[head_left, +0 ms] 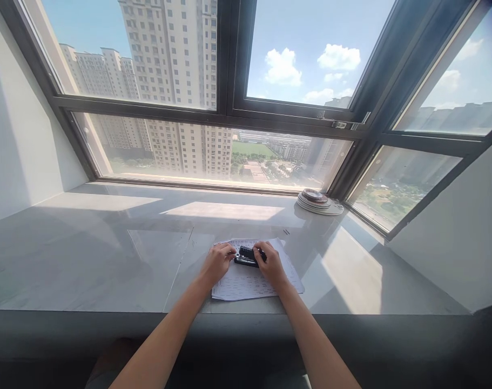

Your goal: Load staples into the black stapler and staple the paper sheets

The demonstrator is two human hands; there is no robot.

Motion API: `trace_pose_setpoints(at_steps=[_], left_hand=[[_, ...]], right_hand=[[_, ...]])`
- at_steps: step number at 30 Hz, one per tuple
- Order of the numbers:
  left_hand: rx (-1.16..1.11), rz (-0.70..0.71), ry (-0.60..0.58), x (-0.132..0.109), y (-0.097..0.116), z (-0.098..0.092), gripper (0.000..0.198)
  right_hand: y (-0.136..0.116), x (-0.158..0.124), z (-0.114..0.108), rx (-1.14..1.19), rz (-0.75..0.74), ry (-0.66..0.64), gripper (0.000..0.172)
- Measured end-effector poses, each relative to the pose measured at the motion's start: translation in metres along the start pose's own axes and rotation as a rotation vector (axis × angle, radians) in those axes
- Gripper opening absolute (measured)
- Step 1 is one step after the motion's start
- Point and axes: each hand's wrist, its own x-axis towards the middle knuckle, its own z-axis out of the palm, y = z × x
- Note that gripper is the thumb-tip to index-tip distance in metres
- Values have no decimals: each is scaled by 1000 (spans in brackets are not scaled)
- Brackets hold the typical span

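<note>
Stapler (246, 261) tops papers (246, 286), right hand (272, 265) gripping it, left hand (220, 260) pinched, contents unclear; small strips (286, 232) and plates (314, 204) beyond.

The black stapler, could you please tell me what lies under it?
Beneath the black stapler are printed sheets lying on the grey ledge. The stapler and right hand cover part of the top sheet, so any print there cannot be seen.

Bare left forearm (160, 340) and right forearm (316, 346) reach forward, converging, left hand (219, 262) palm down, fingertips drawn together, right hand (272, 266) opposite, fingers curled, thumb angled inward, wrists apart
</note>
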Motion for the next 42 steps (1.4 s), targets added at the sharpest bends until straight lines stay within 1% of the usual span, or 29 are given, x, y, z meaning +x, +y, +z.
trace_pose_setpoints(at_steps=[7,10,11,12,14,16,18,20,22,25,28,31,34,36,38,40,42], left_hand=[[-61,10,34,1,-5,3,17],[-75,49,35,-1,-7,4,20],[-80,50,42,-2,-7,4,22],[-92,36,56,-3,-8,2,24],[-159,-34,71,-7,-10,-3,25],[-311,-118,24,-10,-13,-13,23],[-504,-164,-80,-12,-15,-25,25],[-666,-170,-173,-11,-15,-37,32],[-735,-142,-211,-7,-14,-45,41],[-682,-17,-249,1,-7,-42,54],[-579,95,-247,6,1,-29,51],[-507,108,-219,7,4,-20,49],[-436,75,-237,6,1,-22,50],[-391,48,-216,4,-2,-25,51],[-324,26,-172,3,-2,-28,49],[-224,12,-128,1,4,-27,45],[-113,19,-114,-1,17,-19,35]], right_hand=[[0,0,-1,-3,12,-7,20],[0,-2,-1,-30,4,-48,12],[1,-2,-1,-47,-4,-68,13],[2,-3,0,-63,-11,-87,19],[4,-5,0,-76,-14,-107,27],[6,-6,0,-48,-11,-104,27],[6,-7,-3,11,-25,-88,27],[3,-7,-6,92,-45,-60,27],[-1,-6,-9,179,-68,-39,28],[-9,-5,-10,266,-120,-103,29],[-13,-7,-9,291,-128,-171,30],[-11,-9,-9,299,-70,-190,33],[-10,-9,-5,287,-59,-201,35],[-9,-9,-1,260,-68,-152,34],[-7,-8,-2,236,-59,-59,33],[-1,-10,-14,228,-3,78,33],[12,-15,-38,202,88,205,36]])
